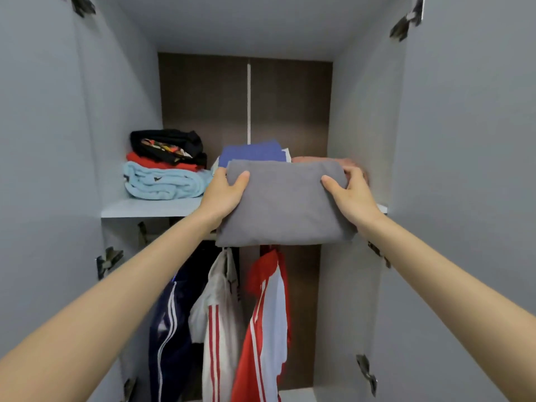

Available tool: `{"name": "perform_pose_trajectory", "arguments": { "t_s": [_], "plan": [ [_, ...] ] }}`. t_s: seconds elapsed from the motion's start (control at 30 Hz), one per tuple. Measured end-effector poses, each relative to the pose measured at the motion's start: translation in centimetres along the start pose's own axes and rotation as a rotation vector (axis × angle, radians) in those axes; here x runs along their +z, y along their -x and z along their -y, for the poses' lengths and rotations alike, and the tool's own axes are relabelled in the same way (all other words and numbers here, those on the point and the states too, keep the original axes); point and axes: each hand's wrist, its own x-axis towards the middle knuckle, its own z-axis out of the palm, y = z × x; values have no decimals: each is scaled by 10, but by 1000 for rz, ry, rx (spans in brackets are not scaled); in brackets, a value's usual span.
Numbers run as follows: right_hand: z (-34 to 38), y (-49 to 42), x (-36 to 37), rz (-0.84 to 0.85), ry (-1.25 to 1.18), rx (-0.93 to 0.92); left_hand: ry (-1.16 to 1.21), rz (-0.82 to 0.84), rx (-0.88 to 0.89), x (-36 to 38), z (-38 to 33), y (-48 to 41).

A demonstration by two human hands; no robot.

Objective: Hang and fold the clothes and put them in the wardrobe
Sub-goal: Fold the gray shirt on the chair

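A person's two bare hands hold a folded grey garment at the front edge of the upper shelf of an open wardrobe. The left hand clamps the garment's left side, thumb pressed flat on top of the cloth and the other fingers hidden beneath or behind it. The right hand takes the right side in the same closed grip, thumb on top, fingers curled round the far corner. The garment lies roughly level, its rear part over the shelf and its front edge jutting out past the shelf lip, above the hanging space.

Just behind the grey garment sits a folded blue garment, with a pinkish folded item to its right, partly hidden by the right hand. On the left of the shelf stands a separate stack: a light blue towel at the bottom, a red garment above it, and a black garment with a coloured print on top.

Below the shelf hang a navy jacket with white stripes, a white jacket with red stripes and a red-and-white jersey, side by side. Both wardrobe doors stand open, metal hinges showing along their edges.
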Motion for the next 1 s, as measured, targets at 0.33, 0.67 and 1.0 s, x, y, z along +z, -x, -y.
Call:
{"name": "perform_pose_trajectory", "arguments": {
  "t_s": [0.33,0.67,1.0],
  "plan": [
    [-20,-154,20,-119,103,75,-49,91,81,58,9,-184],
    [-37,-221,9,-266,-57,125,-126,394,298,156,-14,-342],
    [-78,-268,27,-393,-365,247,-229,519,513,245,-33,-418]
  ]
}}
